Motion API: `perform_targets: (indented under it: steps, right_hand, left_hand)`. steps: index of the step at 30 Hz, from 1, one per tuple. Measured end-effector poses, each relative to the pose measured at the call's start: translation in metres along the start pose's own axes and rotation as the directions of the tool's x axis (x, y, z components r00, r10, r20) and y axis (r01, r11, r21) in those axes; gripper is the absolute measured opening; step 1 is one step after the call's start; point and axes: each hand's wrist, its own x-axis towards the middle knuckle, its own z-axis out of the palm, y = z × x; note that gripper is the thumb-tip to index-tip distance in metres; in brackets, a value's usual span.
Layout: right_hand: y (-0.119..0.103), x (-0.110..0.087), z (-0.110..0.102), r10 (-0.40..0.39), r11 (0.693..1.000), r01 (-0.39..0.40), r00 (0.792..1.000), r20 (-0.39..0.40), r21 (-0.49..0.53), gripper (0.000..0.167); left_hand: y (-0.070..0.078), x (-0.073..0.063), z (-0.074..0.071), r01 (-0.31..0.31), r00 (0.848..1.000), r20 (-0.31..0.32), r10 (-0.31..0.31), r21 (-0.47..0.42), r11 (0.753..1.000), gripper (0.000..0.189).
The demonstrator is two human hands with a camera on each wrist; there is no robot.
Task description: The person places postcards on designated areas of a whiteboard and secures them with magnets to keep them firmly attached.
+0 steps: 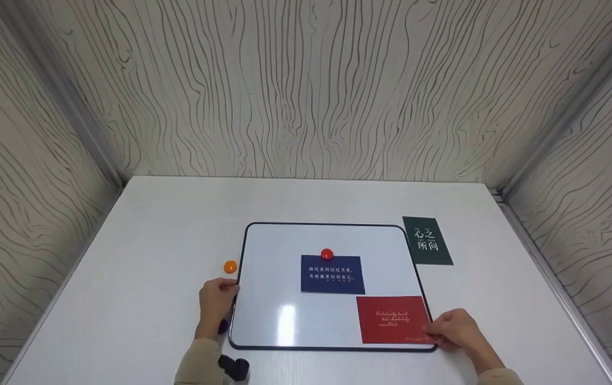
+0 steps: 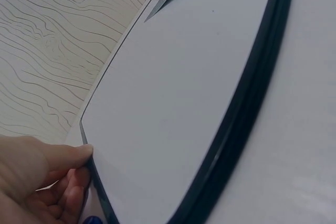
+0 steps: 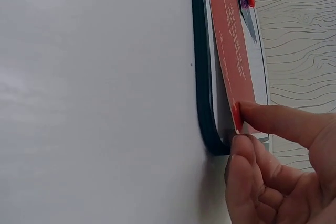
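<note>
A whiteboard (image 1: 268, 299) with a dark rim lies on the white table. My left hand (image 1: 216, 300) pinches its left edge, the thumb on the rim and the other fingers curled at the side. The right hand (image 1: 457, 330) is at the board's lower right corner. Its thumb and fingers pinch the corner of a red card (image 1: 391, 320) with pale script, seen tilted up off the board in the right wrist view (image 3: 231, 40). Higher on the board lies a dark blue card (image 1: 333, 283) with white writing. A round red magnet (image 1: 327, 254) sits on its top edge.
A dark green card (image 1: 428, 240) lies on the table by the board's upper right edge. Left of the board is an orange magnet (image 1: 230, 267). Black round pieces (image 1: 241, 369) lie near the left sleeve. Wood-patterned panels (image 1: 306, 91) stand around the table (image 1: 167, 224).
</note>
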Motion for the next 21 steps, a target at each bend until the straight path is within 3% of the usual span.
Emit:
perform_targets:
  steps: [21]
  right_hand:
    - [-0.0027, 0.0017, -0.0005, 0.017, 0.999, -0.017, 1.000, -0.003, -0.037, 0.021]
  left_hand:
    - [-0.0003, 0.0005, 0.0002, 0.016, 1.000, 0.007, -0.016, -0.012, 1.000, 0.017]
